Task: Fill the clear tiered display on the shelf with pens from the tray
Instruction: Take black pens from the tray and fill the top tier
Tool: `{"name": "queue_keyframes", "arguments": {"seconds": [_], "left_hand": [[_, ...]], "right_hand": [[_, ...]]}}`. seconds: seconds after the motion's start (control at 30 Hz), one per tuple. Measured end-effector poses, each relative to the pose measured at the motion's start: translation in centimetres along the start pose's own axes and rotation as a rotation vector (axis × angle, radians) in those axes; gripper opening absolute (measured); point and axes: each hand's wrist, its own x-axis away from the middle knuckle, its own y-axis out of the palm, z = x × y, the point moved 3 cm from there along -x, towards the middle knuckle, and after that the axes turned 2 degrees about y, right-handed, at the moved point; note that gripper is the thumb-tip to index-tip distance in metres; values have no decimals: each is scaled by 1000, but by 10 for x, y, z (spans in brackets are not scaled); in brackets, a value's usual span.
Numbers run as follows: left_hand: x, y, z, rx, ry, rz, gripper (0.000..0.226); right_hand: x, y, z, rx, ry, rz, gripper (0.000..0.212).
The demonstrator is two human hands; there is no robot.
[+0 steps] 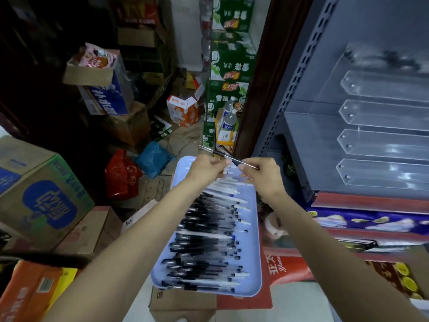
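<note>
A few pens (228, 156) are held up in the air above the far end of the tray (256, 242), between the person's two hands. The left hand (205, 168) has its fingers curled round the dark ends of the bunch, and the right hand (263, 175) pinches one dark pen by its other end, so both sets of fingers are clenched on pens. The pens point across, from upper left to lower right, with clear barrels sticking out past the left hand.

Below the hands the pale blue tray is packed with many more pens (209, 240), mostly black-capped with clear or white barrels, lying crosswise in a loose heap along its length. The tray sits on cardboard boxes (183, 303), not on any counter.

To the right stands the grey metal shelf (308, 140) with the clear tiered display (380, 145) on it, its stepped troughs stacked one behind the other; I see no pens in the near ones. It is well apart from the hands, off to their right. Under the shelf edge are printed cartons in red and dark blue (362, 221).

On the left are more cardboard cartons, one with a blue and green print (48, 201). Farther back on the floor lie a red bag (120, 177) and a blue bag (153, 159), and beyond them a tall stack of green boxes (229, 66).
</note>
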Motion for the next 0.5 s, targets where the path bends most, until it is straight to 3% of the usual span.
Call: {"name": "queue_keyframes", "arguments": {"seconds": [0.17,0.27,0.5], "left_hand": [[13,55,60,344,101,17,16],[23,96,99,334,184,48,14],[46,210,198,348,360,82,13]], "right_hand": [[7,-62,-2,-180,-31,-5,19],[10,-117,4,-157,-67,-20,27],[33,-269,9,-144,-208,-11,10]]}}
